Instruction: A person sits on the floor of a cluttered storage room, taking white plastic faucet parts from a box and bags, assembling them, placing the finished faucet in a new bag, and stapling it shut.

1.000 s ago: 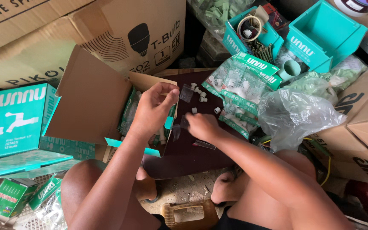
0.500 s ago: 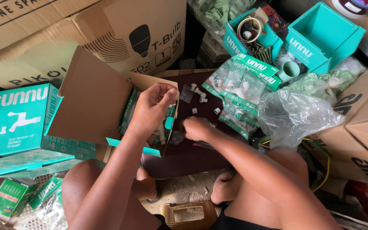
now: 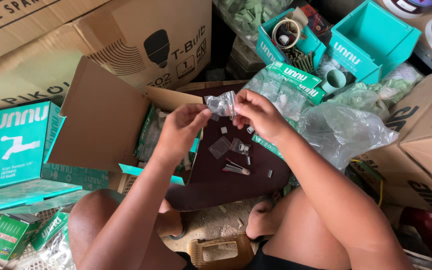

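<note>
A small clear plastic bag point(image 3: 221, 104) is held up between both hands above a dark brown board point(image 3: 216, 175). My left hand point(image 3: 181, 131) pinches its left edge, and my right hand point(image 3: 259, 114) pinches its right edge. On the board below lie more small clear bags point(image 3: 229, 146), several tiny white pieces point(image 3: 249, 160) and a thin striped packet point(image 3: 236, 168). An open brown cardboard box point(image 3: 101, 120) holding packaged goods sits just left of my left hand.
Teal boxes point(image 3: 11, 145) stand at the left and two open teal bins point(image 3: 371, 37) at the back right. A large clear plastic bag point(image 3: 341, 132) lies right of the board. Big cardboard cartons point(image 3: 76, 35) line the back and right side point(image 3: 426, 145). My knees frame the bottom.
Both hands have risen from the board. My right hand lifted a small clear bag and brought it to my left hand, so both now pinch it.
</note>
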